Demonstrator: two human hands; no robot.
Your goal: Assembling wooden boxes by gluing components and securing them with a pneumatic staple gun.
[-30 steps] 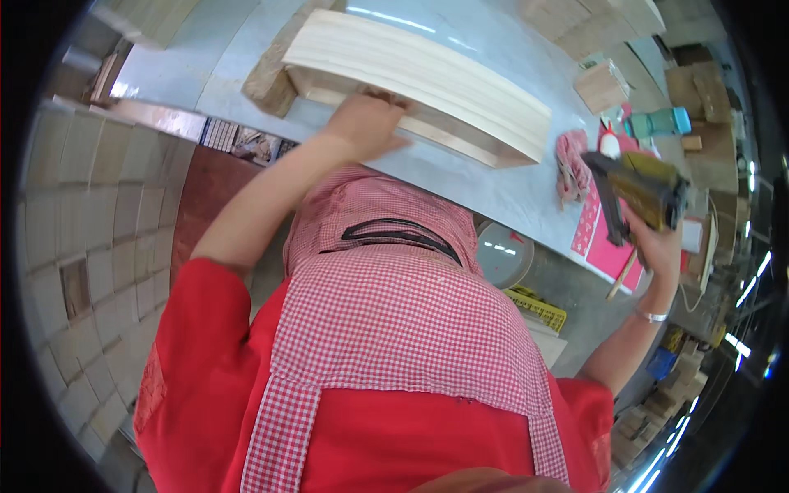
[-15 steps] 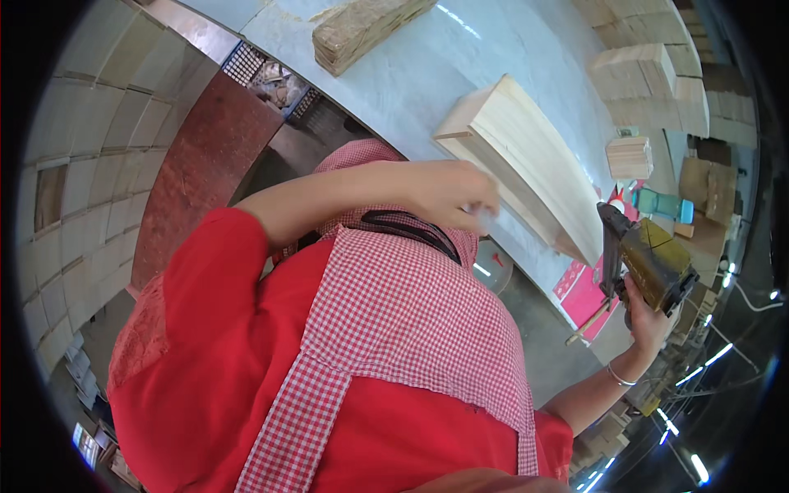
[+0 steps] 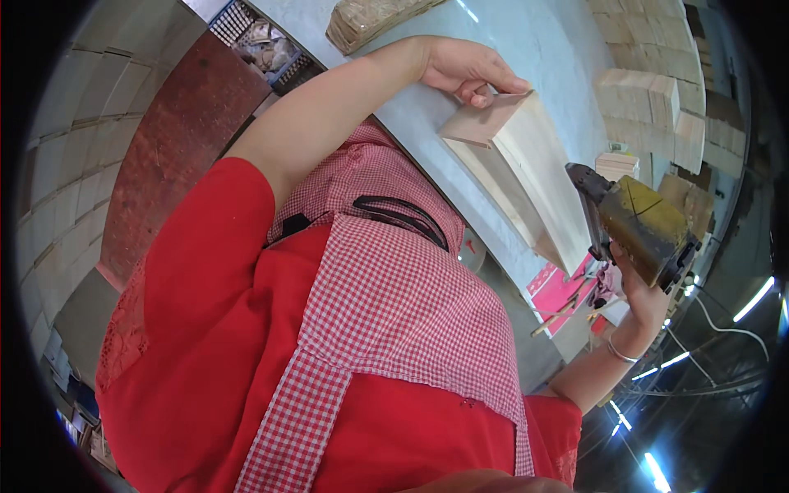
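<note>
A pale wooden box frame (image 3: pixel 538 164) of thin boards lies on the table, running from the middle toward the right. Its left end carries a small end panel (image 3: pixel 486 122). My left hand (image 3: pixel 467 67) has its fingers curled at that panel's upper edge, the fingertips pressing near the corner. In my right hand (image 3: pixel 639 287) is a nail gun (image 3: pixel 645 212) with a worn yellow and black body. I grip it by its handle, which my fingers partly hide. The gun's dark nose is beside the frame's right side, and I cannot tell whether it touches.
A brown-wrapped block (image 3: pixel 370 20) lies at the table's far left. Stacked wooden boards (image 3: pixel 641 99) stand along the right. A pink sheet (image 3: pixel 559 292) and a thin stick lie by the near corner. Under the table edge is a blue crate (image 3: pixel 234 25).
My left hand has moved away from my apron, forward to the frame's left end, and taken hold of the end panel. The nail gun has shifted a little left, closer to the frame.
</note>
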